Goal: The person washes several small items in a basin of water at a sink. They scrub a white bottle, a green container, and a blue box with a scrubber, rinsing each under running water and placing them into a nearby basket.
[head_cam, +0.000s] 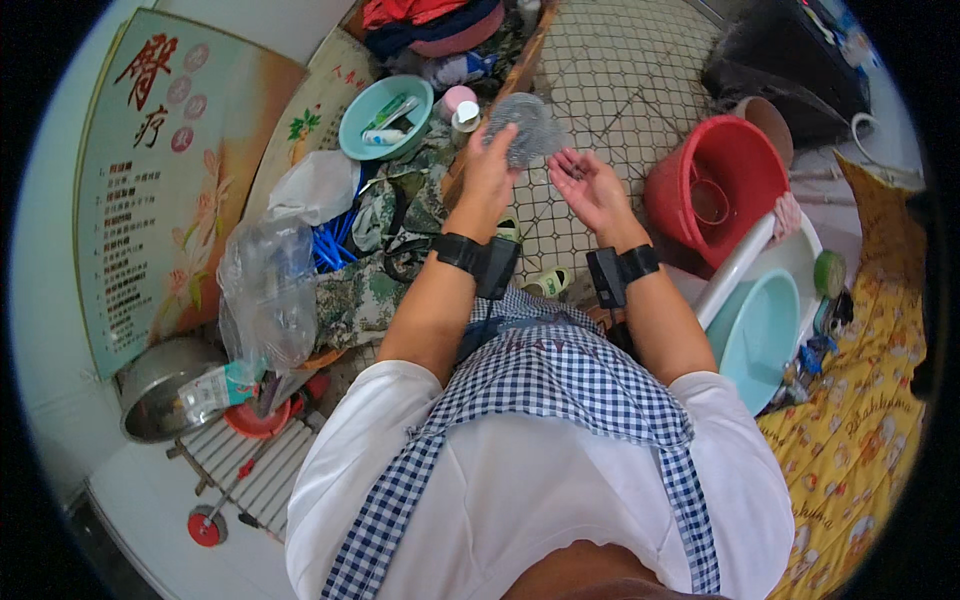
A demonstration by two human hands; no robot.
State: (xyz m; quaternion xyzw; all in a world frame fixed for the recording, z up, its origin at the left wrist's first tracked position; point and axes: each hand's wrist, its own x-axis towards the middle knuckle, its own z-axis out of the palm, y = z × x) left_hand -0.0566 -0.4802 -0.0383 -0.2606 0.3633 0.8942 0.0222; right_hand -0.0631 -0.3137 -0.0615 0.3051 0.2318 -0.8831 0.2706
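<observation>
My left hand (489, 176) grips a round grey mesh disc (534, 127) by its near left edge, with the thumb on top. The disc looks like a strainer or drain cover, held above the tiled floor. Just right of it, apart from the disc, my right hand (596, 199) is turned palm up with its fingers curled. A small dark clump (576, 172) rests on those fingers; what it is made of is too small to tell.
At left, a turquoise basin (350, 120) holds tubes and brushes beside a white-capped bottle (466, 120) and camouflage cloth (352, 300). To the right stand a red bucket (675, 184), a white tub (739, 262) and a light-blue basin (757, 337). Green slippers (551, 283) are below my hands.
</observation>
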